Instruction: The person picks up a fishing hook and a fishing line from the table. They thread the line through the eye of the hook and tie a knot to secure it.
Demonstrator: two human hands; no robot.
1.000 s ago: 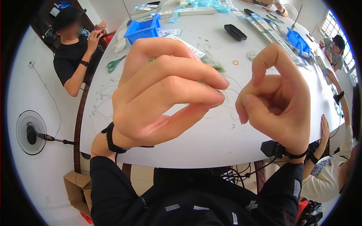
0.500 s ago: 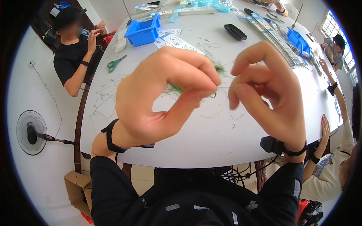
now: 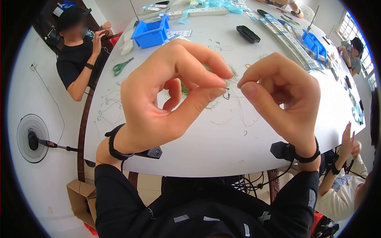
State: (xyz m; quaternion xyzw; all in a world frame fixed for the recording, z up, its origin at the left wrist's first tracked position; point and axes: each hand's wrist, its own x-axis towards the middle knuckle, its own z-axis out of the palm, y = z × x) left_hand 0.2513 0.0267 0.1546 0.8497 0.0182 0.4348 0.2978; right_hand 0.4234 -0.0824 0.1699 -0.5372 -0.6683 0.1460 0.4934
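My left hand [image 3: 158, 95] is held above the table with thumb and forefinger closed on a small dark fish hook [image 3: 227, 95], whose bend hangs below the fingertips. Just to the right, my right hand [image 3: 287, 103] is closed in a pinch, its thumb against the forefinger. Whatever it grips is too fine to make out. A short gap separates the two sets of fingertips. Behind my left hand lies a bundle of green line [image 3: 184, 88], partly hidden. Loose hooks on thin line [image 3: 105, 113] are scattered over the tabletop to the left.
On the white table [image 3: 198, 158] are green-handled scissors [image 3: 118, 69], a blue bin [image 3: 150, 35], a black tray [image 3: 248, 34], another blue bin [image 3: 314, 45] and long printed strips [image 3: 287, 39]. Other people sit around the table. A fan [image 3: 33, 138] stands at the left.
My right hand's fingers have closed into a tighter pinch, and its fingertips are nearer the left hand's. The hook at my left fingertips shows more plainly. A co-worker's arm at right has drawn back.
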